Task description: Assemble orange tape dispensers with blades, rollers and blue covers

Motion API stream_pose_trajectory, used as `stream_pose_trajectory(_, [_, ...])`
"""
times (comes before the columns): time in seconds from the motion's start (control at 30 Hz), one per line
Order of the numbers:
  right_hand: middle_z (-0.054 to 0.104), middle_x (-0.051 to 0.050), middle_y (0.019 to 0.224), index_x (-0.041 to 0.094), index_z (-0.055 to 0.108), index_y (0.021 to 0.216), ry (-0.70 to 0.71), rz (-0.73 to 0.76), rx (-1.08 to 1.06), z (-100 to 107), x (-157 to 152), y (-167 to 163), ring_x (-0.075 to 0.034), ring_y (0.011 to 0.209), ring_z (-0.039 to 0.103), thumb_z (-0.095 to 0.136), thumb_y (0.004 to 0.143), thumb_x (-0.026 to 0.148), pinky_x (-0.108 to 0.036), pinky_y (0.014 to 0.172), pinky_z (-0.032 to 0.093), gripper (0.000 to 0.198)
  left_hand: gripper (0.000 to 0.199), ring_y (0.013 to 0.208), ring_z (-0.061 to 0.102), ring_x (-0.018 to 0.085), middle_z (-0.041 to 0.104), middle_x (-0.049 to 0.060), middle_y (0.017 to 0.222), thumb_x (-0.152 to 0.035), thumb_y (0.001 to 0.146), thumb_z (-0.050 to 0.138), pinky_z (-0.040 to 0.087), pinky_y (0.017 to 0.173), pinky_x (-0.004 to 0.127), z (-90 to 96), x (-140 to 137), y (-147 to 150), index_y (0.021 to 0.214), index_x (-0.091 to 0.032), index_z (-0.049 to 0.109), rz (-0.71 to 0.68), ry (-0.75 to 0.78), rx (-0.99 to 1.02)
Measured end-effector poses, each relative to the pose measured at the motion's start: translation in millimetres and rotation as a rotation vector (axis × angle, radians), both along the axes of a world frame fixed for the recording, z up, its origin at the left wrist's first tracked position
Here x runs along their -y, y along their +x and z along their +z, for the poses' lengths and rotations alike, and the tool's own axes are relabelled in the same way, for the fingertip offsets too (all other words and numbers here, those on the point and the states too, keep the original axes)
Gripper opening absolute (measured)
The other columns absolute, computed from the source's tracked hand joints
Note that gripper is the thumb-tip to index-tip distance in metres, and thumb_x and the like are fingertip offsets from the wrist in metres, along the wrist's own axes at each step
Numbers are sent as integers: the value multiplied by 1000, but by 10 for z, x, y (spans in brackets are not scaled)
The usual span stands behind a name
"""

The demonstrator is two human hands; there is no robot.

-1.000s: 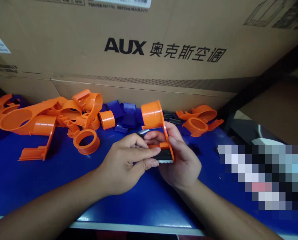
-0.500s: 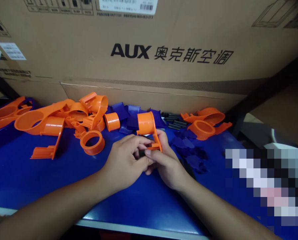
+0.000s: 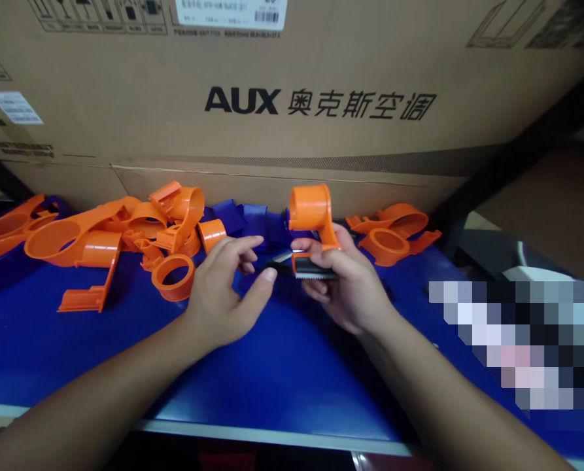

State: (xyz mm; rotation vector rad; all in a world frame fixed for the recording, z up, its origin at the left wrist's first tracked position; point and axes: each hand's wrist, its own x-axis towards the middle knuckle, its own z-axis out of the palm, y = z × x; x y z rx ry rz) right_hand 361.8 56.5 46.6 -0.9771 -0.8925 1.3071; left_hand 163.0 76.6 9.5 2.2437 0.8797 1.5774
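My right hand (image 3: 353,281) is closed on an orange plastic tape dispenser (image 3: 311,208). Its round hub points up, and a black strip with a serrated edge (image 3: 315,269) runs along its lower end between my thumb and fingers. To the left, my left hand (image 3: 230,284) holds nothing, thumb and fingers apart, a short gap from the dispenser. Between the hands, behind the left thumb, a dark object and a thin shiny strip (image 3: 282,257) show; I cannot tell exactly what they are.
Orange dispenser frames (image 3: 56,241) and a loose orange ring (image 3: 172,278) lie at the left. Flat blue pieces (image 3: 255,219) sit behind my hands. More orange parts (image 3: 387,245) are at the right. A large cardboard box (image 3: 321,144) stands along the back of the blue table (image 3: 252,392).
My left hand has let go of the dispenser and drawn back to the left, its fingers opening. My right hand has shifted right and up with the dispenser, and the serrated edge now shows.
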Motion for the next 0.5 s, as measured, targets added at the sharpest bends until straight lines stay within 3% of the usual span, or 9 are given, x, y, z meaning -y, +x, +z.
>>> stream_pose_trajectory(0.13, [75, 5, 99, 31, 51, 110, 20, -102, -18, 31, -133, 193, -5, 42, 41, 71, 70, 17, -20, 39, 29, 47, 23, 92, 69, 17, 71, 5, 101, -22, 99, 66, 60, 86, 34, -107, -70, 22, 121, -17, 70, -22, 33, -192])
stream_pose_trajectory(0.23, [74, 5, 99, 31, 50, 109, 14, -121, -10, 32, -208, 308, -7, 48, 47, 75, 70, 16, -20, 41, 34, 49, 19, 100, 71, 21, 76, 9, 107, -25, 102, 63, 59, 96, 41, -146, -92, 136, 114, -17, 75, -80, 6, -332])
stream_pose_trajectory(0.4, [73, 4, 103, 31, 48, 107, 42, -142, -23, 47, -283, 487, -8, 54, 53, 81, 69, 17, -20, 44, 42, 53, 32, 118, 67, 31, 77, 14, 122, -37, 105, 60, 52, 108, 53, -49, -178, 632, 124, -17, 75, -30, -185, -686])
stream_pose_trajectory(0.5, [72, 5, 99, 31, 48, 105, 76, -112, -59, 74, -290, 574, -9, 56, 54, 83, 68, 17, -19, 45, 40, 53, 32, 124, 63, 41, 77, 19, 115, -42, 97, 72, 51, 106, 59, 19, -284, 1015, 113, -15, 79, -4, -230, -785])
